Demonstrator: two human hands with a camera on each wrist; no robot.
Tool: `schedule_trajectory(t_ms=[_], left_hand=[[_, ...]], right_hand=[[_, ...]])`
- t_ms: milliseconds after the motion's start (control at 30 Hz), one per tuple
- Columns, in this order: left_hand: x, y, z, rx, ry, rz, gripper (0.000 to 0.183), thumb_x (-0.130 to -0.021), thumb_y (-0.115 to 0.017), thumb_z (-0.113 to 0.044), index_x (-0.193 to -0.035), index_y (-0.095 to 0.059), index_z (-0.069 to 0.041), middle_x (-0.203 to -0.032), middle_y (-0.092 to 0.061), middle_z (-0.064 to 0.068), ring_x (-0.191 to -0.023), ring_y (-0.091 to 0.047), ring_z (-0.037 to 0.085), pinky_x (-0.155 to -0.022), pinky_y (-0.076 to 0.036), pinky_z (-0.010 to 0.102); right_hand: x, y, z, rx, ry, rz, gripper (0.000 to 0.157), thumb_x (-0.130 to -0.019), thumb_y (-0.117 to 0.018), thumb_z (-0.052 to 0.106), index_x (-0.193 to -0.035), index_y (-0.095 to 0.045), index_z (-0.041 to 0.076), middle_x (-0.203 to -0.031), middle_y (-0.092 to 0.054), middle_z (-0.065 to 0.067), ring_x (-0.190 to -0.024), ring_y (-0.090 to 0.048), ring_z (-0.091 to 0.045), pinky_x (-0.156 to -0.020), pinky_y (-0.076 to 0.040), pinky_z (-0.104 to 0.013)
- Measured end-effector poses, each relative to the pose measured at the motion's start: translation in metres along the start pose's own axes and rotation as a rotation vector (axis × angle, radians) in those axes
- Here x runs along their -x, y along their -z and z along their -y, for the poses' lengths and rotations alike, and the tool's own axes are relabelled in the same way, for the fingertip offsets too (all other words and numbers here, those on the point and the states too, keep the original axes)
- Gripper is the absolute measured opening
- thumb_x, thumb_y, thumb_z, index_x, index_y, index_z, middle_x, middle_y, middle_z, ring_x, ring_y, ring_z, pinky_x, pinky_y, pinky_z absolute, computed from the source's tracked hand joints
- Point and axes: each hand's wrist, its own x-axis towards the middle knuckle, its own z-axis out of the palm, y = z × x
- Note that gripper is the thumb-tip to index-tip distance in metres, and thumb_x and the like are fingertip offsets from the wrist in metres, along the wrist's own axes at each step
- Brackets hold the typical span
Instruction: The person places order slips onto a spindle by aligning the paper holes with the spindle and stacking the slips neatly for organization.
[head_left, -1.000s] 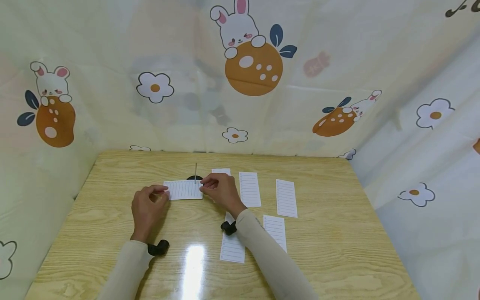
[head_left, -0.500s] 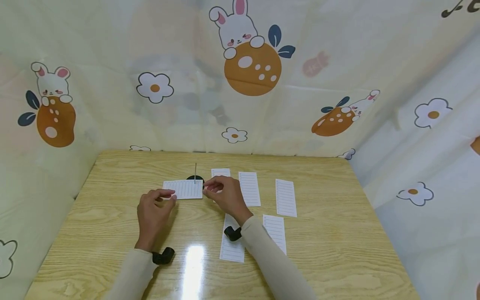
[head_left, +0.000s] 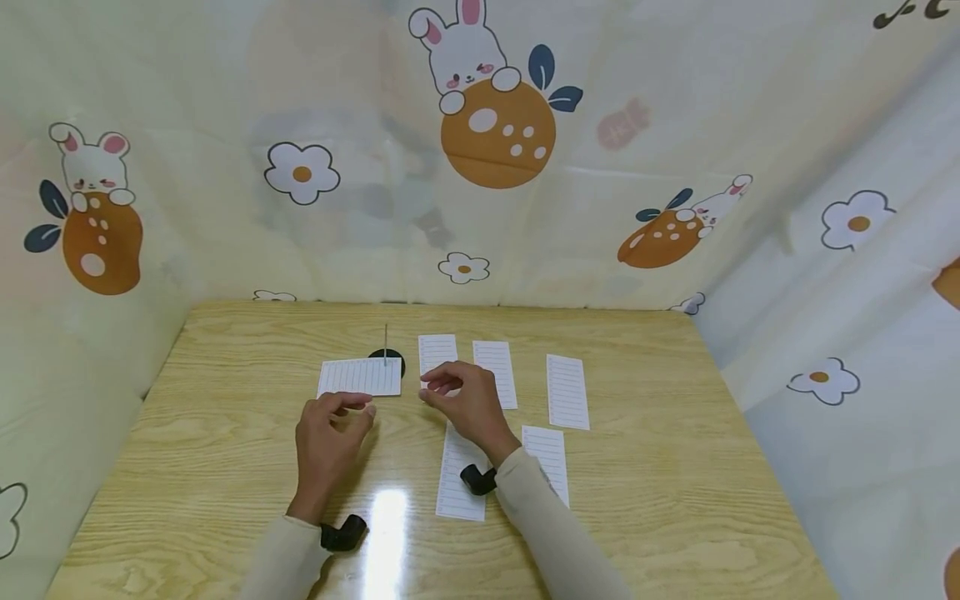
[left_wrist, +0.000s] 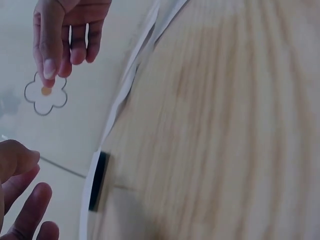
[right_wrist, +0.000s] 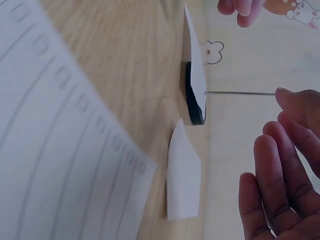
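Observation:
A white lined card lies pierced on the upright thin rod of a spike file. The file's round black base shows behind the card, and in the right wrist view the card rests against the base. My left hand hovers just in front of the card's lower edge, fingers loosely bent and holding nothing. To the card's right, my right hand is raised with thumb and fingertips close together, nothing between them. It partly covers a loose lined card behind it.
More loose lined cards lie to the right: one upper middle, one far right, and two nearer, partly under the right arm, at the left and right. A patterned curtain borders the wooden table.
Both hands have let go of the pierced card and drawn back. My left hand moved right and toward me; my right hand moved right, away from the card, which stays on the spike.

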Motion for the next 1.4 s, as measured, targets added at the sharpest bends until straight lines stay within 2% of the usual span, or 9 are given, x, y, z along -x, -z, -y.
schedule_trajectory(t_ms=[233, 633, 800, 1000, 1200, 1400], left_hand=[[0.014, -0.010, -0.006, 0.023, 0.003, 0.032, 0.017, -0.078, -0.083, -0.015, -0.093, -0.078, -0.021, -0.088, -0.074, -0.004, -0.085, -0.057, 0.018, -0.074, -0.043, 0.034], [0.037, -0.022, -0.019, 0.052, -0.028, 0.087, 0.018, -0.080, -0.082, -0.017, -0.096, -0.077, -0.022, -0.095, -0.073, -0.007, -0.087, -0.057, 0.017, -0.078, -0.043, 0.032], [0.047, -0.025, -0.024, 0.060, -0.005, 0.109, 0.018, -0.079, -0.083, -0.017, -0.095, -0.077, -0.024, -0.095, -0.072, -0.009, -0.089, -0.056, 0.016, -0.077, -0.044, 0.032], [0.060, -0.030, -0.028, 0.095, 0.050, 0.153, 0.021, -0.079, -0.084, -0.019, -0.096, -0.076, -0.029, -0.096, -0.071, -0.017, -0.090, -0.054, 0.014, -0.078, -0.043, 0.031], [0.070, -0.033, -0.031, 0.094, 0.041, 0.177, 0.023, -0.078, -0.085, -0.018, -0.096, -0.075, -0.028, -0.099, -0.070, -0.018, -0.091, -0.055, 0.015, -0.080, -0.043, 0.032], [0.080, -0.036, -0.035, 0.051, 0.037, 0.203, 0.026, -0.077, -0.086, -0.019, -0.098, -0.075, -0.030, -0.098, -0.070, -0.019, -0.095, -0.055, 0.013, -0.084, -0.043, 0.031]], right_hand=[[0.014, 0.010, -0.009, -0.035, -0.039, -0.019, 0.021, -0.080, -0.083, 0.020, -0.099, -0.077, 0.013, -0.087, -0.073, 0.005, -0.076, -0.067, -0.008, -0.071, -0.056, -0.025], [0.035, 0.022, -0.019, -0.051, -0.094, -0.036, 0.021, -0.081, -0.083, 0.021, -0.100, -0.077, 0.014, -0.087, -0.073, 0.008, -0.081, -0.069, -0.010, -0.074, -0.057, -0.027], [0.041, 0.024, -0.020, -0.048, -0.142, -0.043, 0.021, -0.081, -0.083, 0.022, -0.100, -0.077, 0.016, -0.089, -0.073, 0.010, -0.087, -0.069, -0.008, -0.080, -0.056, -0.032], [0.049, 0.024, -0.024, 0.032, -0.162, -0.044, 0.024, -0.077, -0.086, 0.025, -0.099, -0.078, 0.018, -0.097, -0.073, 0.013, -0.095, -0.067, -0.010, -0.088, -0.053, -0.041], [0.056, 0.022, -0.030, 0.090, -0.156, -0.053, 0.023, -0.076, -0.086, 0.026, -0.098, -0.078, 0.023, -0.101, -0.073, 0.016, -0.099, -0.064, -0.011, -0.092, -0.051, -0.040], [0.060, 0.022, -0.032, 0.124, -0.181, -0.071, 0.026, -0.073, -0.088, 0.025, -0.097, -0.078, 0.027, -0.100, -0.072, 0.017, -0.102, -0.060, -0.010, -0.093, -0.048, -0.039]])
